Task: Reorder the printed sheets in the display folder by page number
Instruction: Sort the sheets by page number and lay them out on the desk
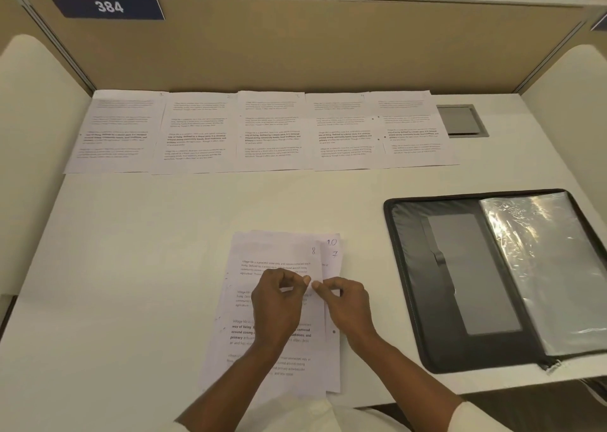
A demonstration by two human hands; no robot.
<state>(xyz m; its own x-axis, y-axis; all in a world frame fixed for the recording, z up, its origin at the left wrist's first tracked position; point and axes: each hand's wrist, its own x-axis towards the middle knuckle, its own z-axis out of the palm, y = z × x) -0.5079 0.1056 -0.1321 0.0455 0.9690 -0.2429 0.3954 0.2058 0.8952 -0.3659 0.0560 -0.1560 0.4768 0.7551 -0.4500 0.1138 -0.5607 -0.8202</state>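
I saw the display folder (460, 284) open at right, its clear sleeves (542, 267) empty. My left hand (279, 303) and right hand (348, 303) pinched the near sheet stack (279, 257).

five sheets (269, 131) in row, one folder (460, 284)

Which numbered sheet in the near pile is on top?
The sheet marked 8, under both hands. Sheets 10 and 7 only show their corners past its right edge.

An office or library study carrel: numbered sign (108, 5), partition panels (295, 44), white desk (147, 251).
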